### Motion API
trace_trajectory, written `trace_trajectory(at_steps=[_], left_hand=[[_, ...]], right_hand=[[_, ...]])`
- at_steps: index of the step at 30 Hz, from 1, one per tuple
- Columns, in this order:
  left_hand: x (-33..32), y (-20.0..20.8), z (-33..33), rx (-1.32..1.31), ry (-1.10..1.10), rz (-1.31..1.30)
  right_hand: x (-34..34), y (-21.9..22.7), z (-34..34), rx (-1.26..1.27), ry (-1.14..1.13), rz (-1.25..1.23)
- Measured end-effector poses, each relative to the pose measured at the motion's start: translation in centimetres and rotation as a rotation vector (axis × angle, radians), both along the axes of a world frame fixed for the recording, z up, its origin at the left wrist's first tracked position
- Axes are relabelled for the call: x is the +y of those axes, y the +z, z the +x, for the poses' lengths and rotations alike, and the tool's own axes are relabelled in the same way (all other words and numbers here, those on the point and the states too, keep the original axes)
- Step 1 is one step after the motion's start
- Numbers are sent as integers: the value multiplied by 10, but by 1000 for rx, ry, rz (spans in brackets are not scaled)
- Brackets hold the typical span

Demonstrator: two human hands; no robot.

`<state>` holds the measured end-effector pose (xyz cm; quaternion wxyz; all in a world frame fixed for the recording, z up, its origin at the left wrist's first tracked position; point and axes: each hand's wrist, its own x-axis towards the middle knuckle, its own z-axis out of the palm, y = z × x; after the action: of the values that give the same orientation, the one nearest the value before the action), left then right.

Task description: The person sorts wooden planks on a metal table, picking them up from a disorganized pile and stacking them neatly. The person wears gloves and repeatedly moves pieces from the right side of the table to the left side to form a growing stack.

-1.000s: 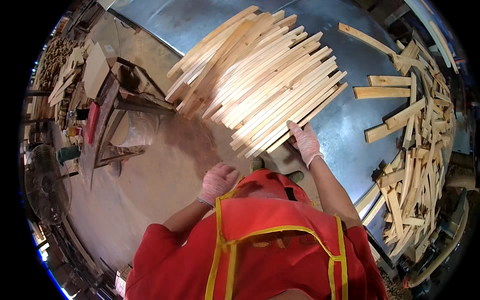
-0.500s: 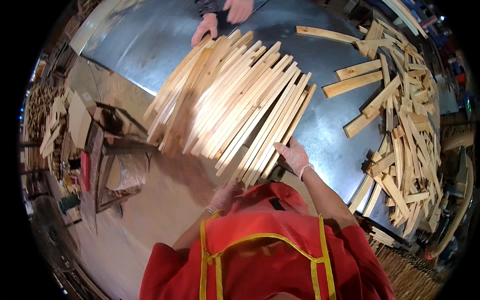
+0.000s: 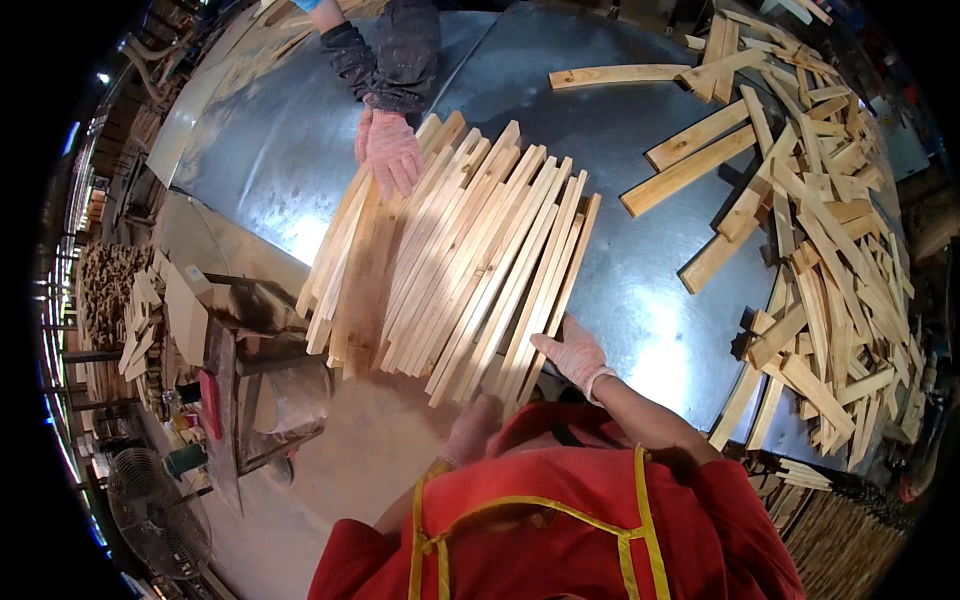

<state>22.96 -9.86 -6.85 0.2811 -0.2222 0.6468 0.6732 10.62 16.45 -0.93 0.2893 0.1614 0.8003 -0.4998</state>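
A row of pale wooden slats [image 3: 465, 265] lies side by side across the metal table's near edge, their near ends overhanging it. My gloved right hand [image 3: 575, 357] holds the row's right edge, thumb over the outermost slat and fingers along its side. Below the near ends is my gloved left hand [image 3: 472, 432], blurred and partly dark. Its fingers cannot be made out. Across the table, a co-worker's gloved hand [image 3: 392, 152] rests on the far ends of the left slats, and the arms cross there.
A loose heap of wooden pieces [image 3: 830, 280] covers the table's right side, and a few single boards [image 3: 690, 165] lie beside it. The metal table [image 3: 610, 120] runs away from me. To the left stand a wooden frame [image 3: 235, 400] and a fan [image 3: 155, 510].
The view has shifted. The co-worker's hand has come from beyond the far ends onto the left slats. My right hand stays at the row's right edge, my left near the slat ends.
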Motion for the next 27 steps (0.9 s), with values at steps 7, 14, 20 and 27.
trace_trajectory(at_steps=[7,14,20,27], left_hand=[[2,45,-16,-25,280,222],[-46,114,-70,-206,-57,569],[65,140,-172,-97,-497,-45],[22,144,-151,398,-590,-260]], right_hand=[[8,-33,0,29,56,-5],[11,-29,-6,-40,200,92],[9,4,-13,-31,124,16],[-4,22,5,-23,-187,48]])
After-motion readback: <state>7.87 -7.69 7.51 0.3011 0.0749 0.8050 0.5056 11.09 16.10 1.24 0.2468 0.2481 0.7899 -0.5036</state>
